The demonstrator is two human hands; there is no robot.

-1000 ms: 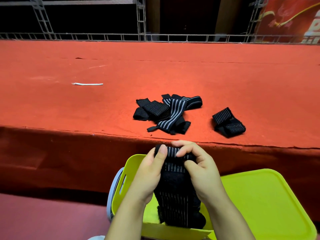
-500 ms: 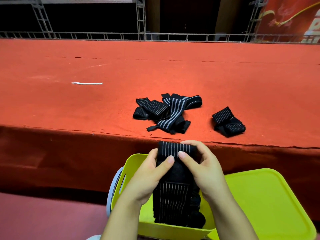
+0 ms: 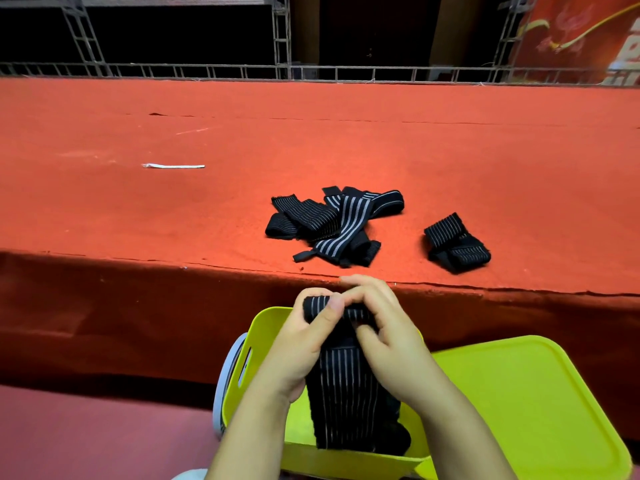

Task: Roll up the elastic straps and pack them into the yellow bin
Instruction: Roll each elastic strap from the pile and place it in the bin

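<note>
Both hands are now curling the strap's top edge over, where half a second ago it was standing flat between the fingertips. Left hand (image 3: pixel 304 344) and right hand (image 3: pixel 388 337) are pinching the strap (image 3: pixel 343 386) above the yellow bin (image 3: pixel 242 358), its tail hanging into the bin. Rolling is just beginning; next the fingers need to keep winding downward evenly. More loose straps (image 3: pixel 332 223) are lying on the desk (image 3: pixel 173 209), one apart at right (image 3: pixel 457 242), possibly already folded.
</note>
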